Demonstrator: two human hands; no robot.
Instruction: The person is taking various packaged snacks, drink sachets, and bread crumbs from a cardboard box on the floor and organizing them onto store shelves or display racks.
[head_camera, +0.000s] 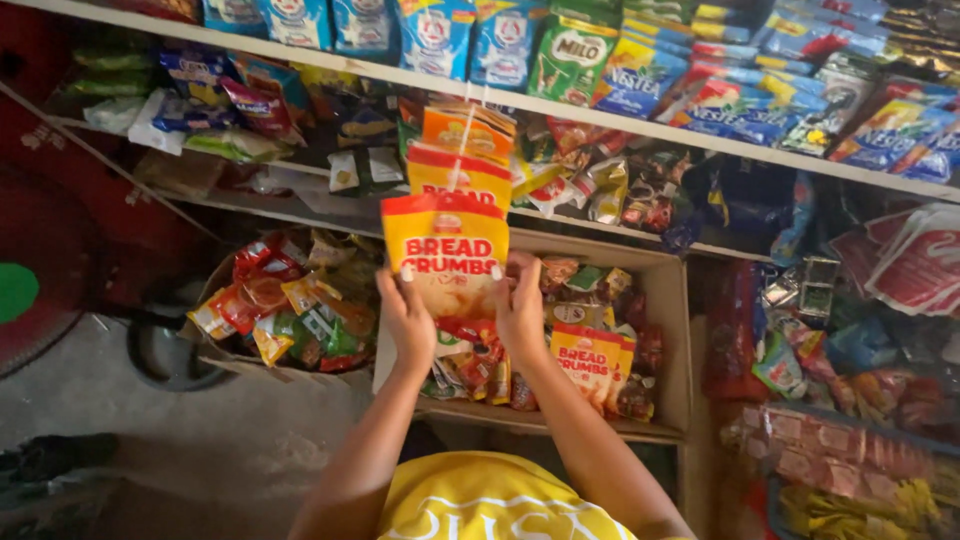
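A hanging strip of red-and-yellow packets (455, 170) drops from the front edge of a white shelf (640, 125). The lowest packet (446, 250) is held by both my hands. My left hand (405, 318) grips its lower left corner and my right hand (520, 305) grips its lower right edge. Below them sits an open cardboard box (672, 330) with more of the same packets (585, 362) and other snack bags. My yellow shirt (490, 500) shows at the bottom.
Blue and green sachets (560, 50) hang along the top shelf. A basket of mixed snack packs (290, 305) lies left of the box. Red packets (915, 260) and wrapped goods fill the right side. A red fan (40, 270) stands at far left on the concrete floor.
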